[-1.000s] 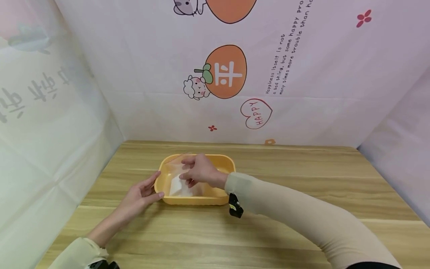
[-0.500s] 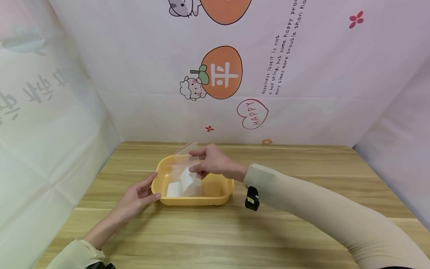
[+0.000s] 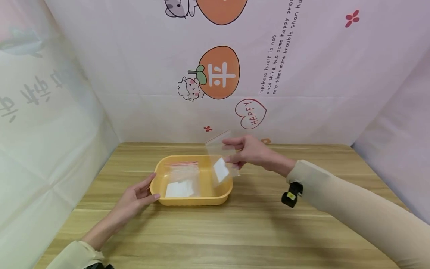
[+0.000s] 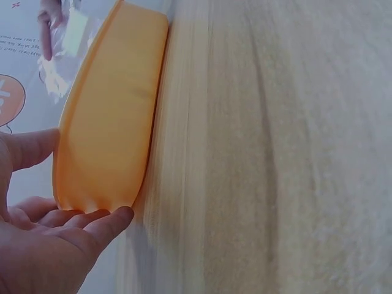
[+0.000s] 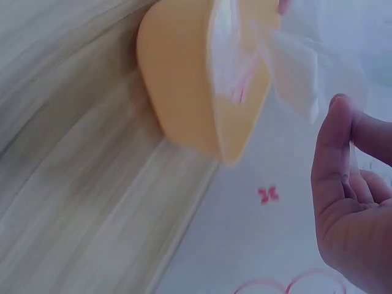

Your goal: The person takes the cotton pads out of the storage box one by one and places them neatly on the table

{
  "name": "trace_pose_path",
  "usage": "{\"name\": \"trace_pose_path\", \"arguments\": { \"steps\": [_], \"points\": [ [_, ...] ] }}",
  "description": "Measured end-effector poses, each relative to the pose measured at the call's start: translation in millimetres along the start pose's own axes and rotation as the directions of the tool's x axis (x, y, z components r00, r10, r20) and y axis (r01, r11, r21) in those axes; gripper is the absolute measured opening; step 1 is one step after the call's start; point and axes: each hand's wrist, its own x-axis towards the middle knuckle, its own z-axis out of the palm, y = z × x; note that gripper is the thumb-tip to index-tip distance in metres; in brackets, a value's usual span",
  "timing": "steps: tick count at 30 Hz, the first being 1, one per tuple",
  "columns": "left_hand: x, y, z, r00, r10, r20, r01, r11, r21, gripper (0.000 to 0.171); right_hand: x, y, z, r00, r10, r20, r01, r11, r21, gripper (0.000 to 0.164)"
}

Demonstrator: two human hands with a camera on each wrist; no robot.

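Observation:
A yellow plastic basin [image 3: 191, 201] stands on the wooden table, with my left hand [image 3: 136, 196] gripping its left end, thumb at the near rim. In the left wrist view that hand [image 4: 58, 226] has its fingers curled under the basin's end wall [image 4: 110, 122]. Above the basin's right end, my right hand [image 3: 250, 153] pinches a clear zip bag [image 3: 215, 149] with a folded white piece [image 3: 221, 170] inside. The same bag [image 5: 294, 67] hangs from thumb and fingers in the right wrist view. Another zip bag [image 3: 183, 173] with white contents lies in the basin's left half.
The wooden table [image 3: 208, 235] runs in front of the basin and to both sides. A printed white cloth [image 3: 151, 74] hangs behind the table, and more cloth stands at the left and right. Black wrist cameras [image 3: 292, 194] sit on both sleeves.
My right hand has lifted one zip bag out of the basin and carried it up and to the right. The bag left inside now shows plainly. My left hand keeps its hold.

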Motion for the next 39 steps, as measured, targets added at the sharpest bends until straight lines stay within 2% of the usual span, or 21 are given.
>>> {"name": "trace_pose_path", "arguments": {
  "steps": [9,14,22,29,35,39],
  "points": [
    [-1.2,-0.9,0.2,1.0,0.011,-0.013,-0.011,1.0,-0.002,0.08,-30,27,-46,0.999,0.025,-0.024,-0.024,0.998,0.051,0.071],
    [-0.6,-0.8,0.3,1.0,-0.009,-0.009,0.009,1.0,-0.006,0.08,-44,45,-63,0.998,0.058,-0.022,-0.056,0.996,0.065,0.07],
    [-1.7,0.6,0.0,1.0,-0.004,-0.005,0.004,1.0,-0.01,0.08,-48,82,-67,0.991,0.131,-0.014,-0.128,0.982,0.135,0.072],
    [-0.9,-1.5,0.7,1.0,0.0,0.003,0.0,1.0,-0.014,0.081,-46,109,-68,0.987,0.158,0.017,-0.158,0.966,0.207,0.071],
    [-0.4,-3.6,1.5,1.0,-0.02,-0.003,0.02,1.0,-0.012,0.081,-39,127,-73,0.982,0.188,0.012,-0.187,0.969,0.164,0.07],
    [-1.0,-3.5,1.2,1.0,-0.022,-0.003,0.022,0.999,-0.024,0.081,-35,135,-74,0.982,0.188,-0.022,-0.188,0.982,0.032,0.071]
  ]
}}
